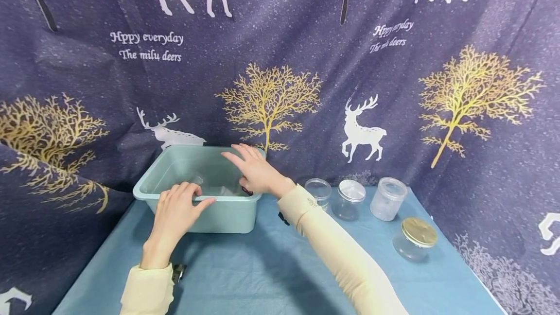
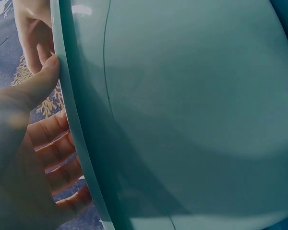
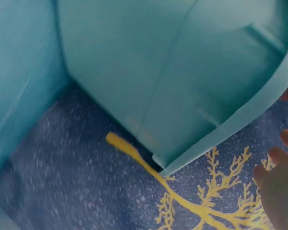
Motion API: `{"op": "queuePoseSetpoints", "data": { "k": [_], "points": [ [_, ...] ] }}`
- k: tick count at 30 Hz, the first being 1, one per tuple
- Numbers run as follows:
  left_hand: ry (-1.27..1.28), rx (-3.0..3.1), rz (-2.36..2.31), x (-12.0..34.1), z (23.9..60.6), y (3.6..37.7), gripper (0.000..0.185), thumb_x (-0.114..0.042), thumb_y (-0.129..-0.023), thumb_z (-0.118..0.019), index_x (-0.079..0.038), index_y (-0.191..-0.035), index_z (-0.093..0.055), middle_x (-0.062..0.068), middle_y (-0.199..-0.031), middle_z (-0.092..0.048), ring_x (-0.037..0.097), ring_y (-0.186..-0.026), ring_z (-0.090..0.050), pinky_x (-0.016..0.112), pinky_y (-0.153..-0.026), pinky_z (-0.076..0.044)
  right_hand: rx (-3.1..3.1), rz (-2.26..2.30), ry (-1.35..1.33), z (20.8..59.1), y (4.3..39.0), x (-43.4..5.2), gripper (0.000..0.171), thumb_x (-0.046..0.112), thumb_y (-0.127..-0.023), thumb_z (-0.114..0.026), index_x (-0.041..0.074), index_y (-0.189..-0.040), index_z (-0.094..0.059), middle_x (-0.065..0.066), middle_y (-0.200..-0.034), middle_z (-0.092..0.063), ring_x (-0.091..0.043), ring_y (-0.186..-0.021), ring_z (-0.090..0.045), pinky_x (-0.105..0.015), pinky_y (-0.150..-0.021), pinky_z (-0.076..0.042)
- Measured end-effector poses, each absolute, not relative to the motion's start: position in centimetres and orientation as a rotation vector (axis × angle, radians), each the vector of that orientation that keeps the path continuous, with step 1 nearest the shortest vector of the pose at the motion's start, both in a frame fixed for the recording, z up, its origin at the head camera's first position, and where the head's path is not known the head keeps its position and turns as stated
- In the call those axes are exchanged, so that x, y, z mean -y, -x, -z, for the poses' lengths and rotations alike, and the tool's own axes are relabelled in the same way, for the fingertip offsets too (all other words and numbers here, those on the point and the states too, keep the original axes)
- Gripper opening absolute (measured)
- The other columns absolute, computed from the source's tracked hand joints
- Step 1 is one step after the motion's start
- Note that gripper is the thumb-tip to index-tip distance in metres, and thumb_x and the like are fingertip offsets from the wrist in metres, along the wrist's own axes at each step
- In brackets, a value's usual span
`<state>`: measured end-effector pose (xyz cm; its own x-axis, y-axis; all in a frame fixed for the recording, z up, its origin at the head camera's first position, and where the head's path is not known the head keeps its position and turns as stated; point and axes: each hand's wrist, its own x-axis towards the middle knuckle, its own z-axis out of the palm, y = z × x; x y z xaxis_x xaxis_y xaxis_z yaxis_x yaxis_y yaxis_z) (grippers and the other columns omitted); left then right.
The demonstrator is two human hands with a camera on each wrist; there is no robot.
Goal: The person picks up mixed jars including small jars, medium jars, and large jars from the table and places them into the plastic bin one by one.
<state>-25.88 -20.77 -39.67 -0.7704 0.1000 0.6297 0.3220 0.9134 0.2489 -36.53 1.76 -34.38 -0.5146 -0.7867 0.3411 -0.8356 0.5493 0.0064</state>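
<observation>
A pale green plastic bin (image 1: 220,215) stands toward the back left of the table in the head view. My left hand (image 1: 175,213) is at its front rim, fingers reaching over the edge and thumb pointing right along it. In the left wrist view the left thumb (image 2: 50,64) lies right at the rim, and the fingertips are hidden behind it. Over the bin's right end is my right hand (image 1: 258,169), thumb and index finger apart, some fingers bent down. Under it, inside the bin, a small dark item (image 1: 247,191) shows beside something clear (image 1: 226,191).
Right of the bin stand clear jars: a glassy one (image 1: 318,191), a silver-lidded jar (image 1: 349,201), a frosted one (image 1: 388,199) and a gold-lidded jar (image 1: 414,239). A blue cloth (image 1: 236,276) covers the table. Patterned dark curtains (image 1: 284,38) hang close behind the bin.
</observation>
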Motion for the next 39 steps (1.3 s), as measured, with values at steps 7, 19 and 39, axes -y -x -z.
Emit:
{"op": "queuePoseSetpoints", "data": {
  "k": [7,19,39],
  "points": [
    [0.300,2.433,0.457,20.7,39.6,25.8,0.037,-0.042,-0.080,-0.078,-0.010,-0.087,-0.062,0.006,-0.082,-0.059,0.034,-0.080,-0.057,0.051,-0.075,-0.037,2.481,-0.552,-1.215,34.7,35.0,-2.6,0.071,0.006,-0.088,-0.058,0.020,-0.152,-0.031,-0.013,-0.155,-0.021,-0.027,-0.144,-0.018,-0.048,-0.113,-0.019],
    [0.279,2.432,0.460,20.6,39.7,25.9,0.038,-0.042,-0.079,-0.079,-0.011,-0.086,-0.060,0.006,-0.083,-0.059,0.034,-0.083,-0.056,0.052,-0.077,-0.036,2.376,-0.931,-1.138,35.8,31.4,-6.2,0.061,0.005,-0.086,-0.066,0.017,-0.143,-0.047,-0.012,-0.150,-0.032,-0.027,-0.139,-0.026,-0.051,-0.107,-0.030],
    [0.270,2.460,0.474,20.7,39.6,25.7,0.038,-0.043,-0.081,-0.077,-0.010,-0.088,-0.060,0.008,-0.085,-0.059,0.035,-0.085,-0.056,0.051,-0.078,-0.035,2.156,-0.991,-0.941,37.5,29.3,-16.4,0.050,0.003,-0.084,-0.071,0.009,-0.132,-0.058,-0.009,-0.139,-0.048,-0.024,-0.129,-0.044,-0.045,-0.102,-0.035]
  ]
}}
